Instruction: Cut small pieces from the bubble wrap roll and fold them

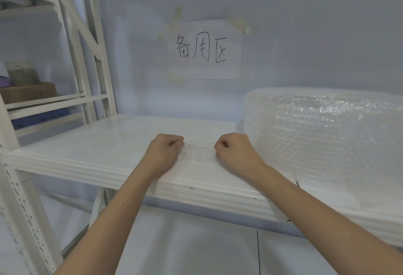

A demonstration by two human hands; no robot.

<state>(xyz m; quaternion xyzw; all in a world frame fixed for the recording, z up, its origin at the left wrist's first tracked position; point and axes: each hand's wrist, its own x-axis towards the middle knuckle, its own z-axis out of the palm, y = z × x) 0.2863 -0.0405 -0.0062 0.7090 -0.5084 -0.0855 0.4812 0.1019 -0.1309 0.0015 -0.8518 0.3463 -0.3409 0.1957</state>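
- Setting: a white metal shelving unit against a pale wall; the main white shelf (91, 143) crosses the view from 9 o'clock to 4 o'clock, with its moulded front edge nearest the viewer.
- Nearest, at 6 o'clock: two bare forearms rise from the lower edge of the view and pass over the front edge of the shelf.
- Left hand (164, 151): fingers curled under, knuckles up, pinching the left end of the small bubble wrap piece (199, 152).
- Right hand (234, 149): fingers likewise curled, gripping the right end of the same piece; the wrist lies over the loose sheet trailing from the roll.
- The small bubble wrap piece lies flat on the shelf at the centre of the view, stretched between the two hands; whether it is a single layer or folded cannot be told.
- At 3 o'clock: the bubble wrap roll (327, 135) stands on the shelf just beside the right hand, its loose sheet running along the shelf towards 4 o'clock.
- At 9 o'clock: a neighbouring rack (72, 60), whose shelves carry a brown cardboard box (28, 92) and a dark blue item below it.
- Farthest, at 12 o'clock: a white paper sign (205, 48) taped to the wall, bearing three handwritten characters.
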